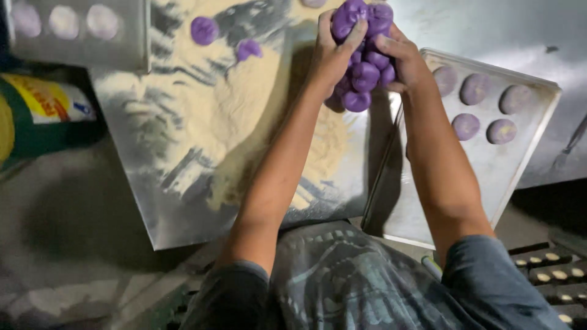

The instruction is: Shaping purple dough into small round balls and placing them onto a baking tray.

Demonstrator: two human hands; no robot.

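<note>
Head view: the left hand (333, 55) and the right hand (400, 58) press together around a clump of purple dough balls (364, 58) (held up), just left of the baking tray (428, 201), above the floured metal table (202, 134).

Both bare arms stretch toward the frame's upper middle, left hand (333, 55) and right hand (406, 61) cupped close together, fingers curled.

One package in sight: a bag (43, 116) at the far left edge, beside my floured worktop (183, 201), green with a yellow, white and red label panel, lying tilted, partly cut off by the frame
</note>
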